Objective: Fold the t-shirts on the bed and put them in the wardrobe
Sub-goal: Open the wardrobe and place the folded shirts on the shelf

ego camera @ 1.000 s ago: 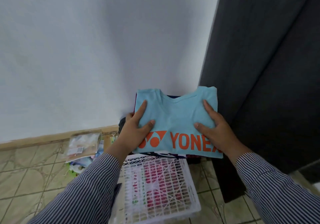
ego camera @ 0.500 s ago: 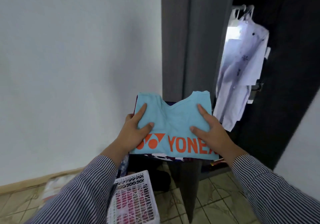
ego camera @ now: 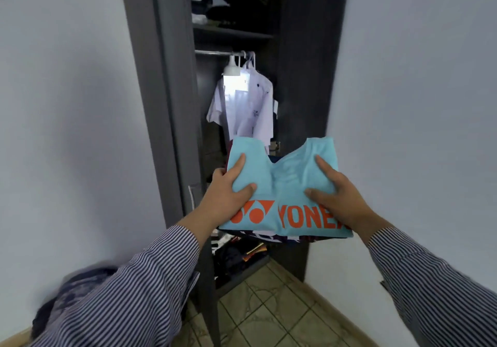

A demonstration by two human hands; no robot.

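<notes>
The wardrobe (ego camera: 231, 104) fills the middle of the view, its dark door (ego camera: 161, 104) swung open on the left so the inside is reachable. High inside the wardrobe a shelf (ego camera: 231, 32) carries folded clothes in deep shadow; under that shelf a rail (ego camera: 215, 52) holds white shirts (ego camera: 242, 104) on hangers, and at the wardrobe's foot lies a dim jumble of dark items I cannot identify.

Directly in front of the wardrobe's opening, below the hanging shirts, sits the stack of folded t-shirts (ego camera: 282, 193) — a light blue one with orange lettering on top, and darker and patterned edges showing beneath. The stack is carried flat, probably so the folds survive the trip.

2 hands carry it. The left hand (ego camera: 228, 198) clasps the stack's left edge, thumb pressed on top, the other fingers hidden from view. The right hand (ego camera: 338, 198) mirrors it on the right edge, thumb and forefinger spread across the blue cloth — a grip from both sides that keeps the layers from sliding apart.
</notes>
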